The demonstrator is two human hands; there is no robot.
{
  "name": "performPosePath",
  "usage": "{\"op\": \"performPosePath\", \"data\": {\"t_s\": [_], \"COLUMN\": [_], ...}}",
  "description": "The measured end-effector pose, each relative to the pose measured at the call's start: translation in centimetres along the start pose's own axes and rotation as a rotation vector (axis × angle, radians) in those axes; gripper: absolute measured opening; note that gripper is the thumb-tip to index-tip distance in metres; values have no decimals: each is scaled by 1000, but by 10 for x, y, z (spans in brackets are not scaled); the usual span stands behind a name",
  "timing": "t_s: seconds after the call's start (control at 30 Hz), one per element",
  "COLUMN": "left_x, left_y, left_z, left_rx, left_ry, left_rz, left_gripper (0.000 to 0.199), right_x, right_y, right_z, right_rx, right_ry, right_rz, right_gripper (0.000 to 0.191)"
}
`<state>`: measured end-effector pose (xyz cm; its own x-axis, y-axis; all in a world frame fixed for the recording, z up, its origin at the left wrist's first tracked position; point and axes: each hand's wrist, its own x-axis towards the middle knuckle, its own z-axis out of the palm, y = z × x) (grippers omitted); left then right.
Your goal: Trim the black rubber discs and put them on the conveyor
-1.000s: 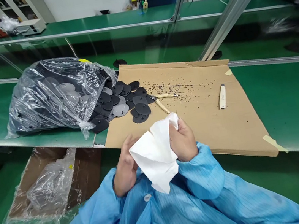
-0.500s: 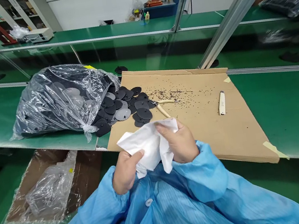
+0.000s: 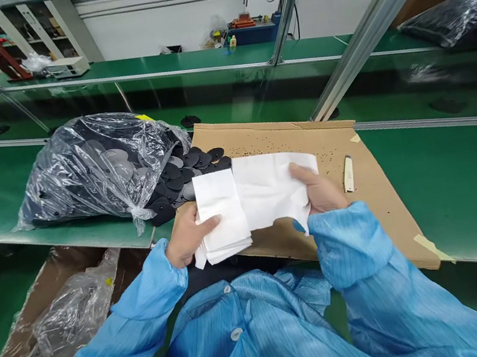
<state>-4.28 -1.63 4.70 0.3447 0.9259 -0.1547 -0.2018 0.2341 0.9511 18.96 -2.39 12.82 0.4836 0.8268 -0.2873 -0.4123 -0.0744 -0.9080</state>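
A white paper tissue (image 3: 268, 188) is stretched between my hands above the near edge of the cardboard sheet. My left hand (image 3: 188, 235) pinches its folded, layered end, thumb on top. At the other end my right hand (image 3: 321, 188) grips the single-layer part, thumb over the front and fingers behind. The lower right edge of the tissue is uneven. Behind it lie black round discs (image 3: 173, 171), partly covered by the tissue, spilling from a clear plastic bag (image 3: 93, 167). The pliers seen earlier are hidden now.
Cardboard (image 3: 379, 221) is taped to the green bench (image 3: 447, 185), with small black bits scattered on it. A cream-handled cutter (image 3: 348, 174) lies at its right. Metal posts (image 3: 386, 23) rise behind. A box (image 3: 51, 297) with clear plastic stands low at left.
My hands have moved apart, the right one farther to the right. The crumpled tissue is now spread out wide, with a folded stack at the left. The view has tilted up slightly.
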Motion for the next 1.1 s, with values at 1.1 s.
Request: {"op": "performPosePath", "data": {"t_s": [1.1], "left_x": [-34], "left_y": [31], "left_z": [62], "left_rx": [1136], "left_ry": [155], "left_rz": [838], "left_gripper": [35], "right_x": [-81], "right_y": [34], "right_z": [18], "right_rx": [-398], "right_ry": [-594], "right_rz": [-493], "right_gripper": [59]}}
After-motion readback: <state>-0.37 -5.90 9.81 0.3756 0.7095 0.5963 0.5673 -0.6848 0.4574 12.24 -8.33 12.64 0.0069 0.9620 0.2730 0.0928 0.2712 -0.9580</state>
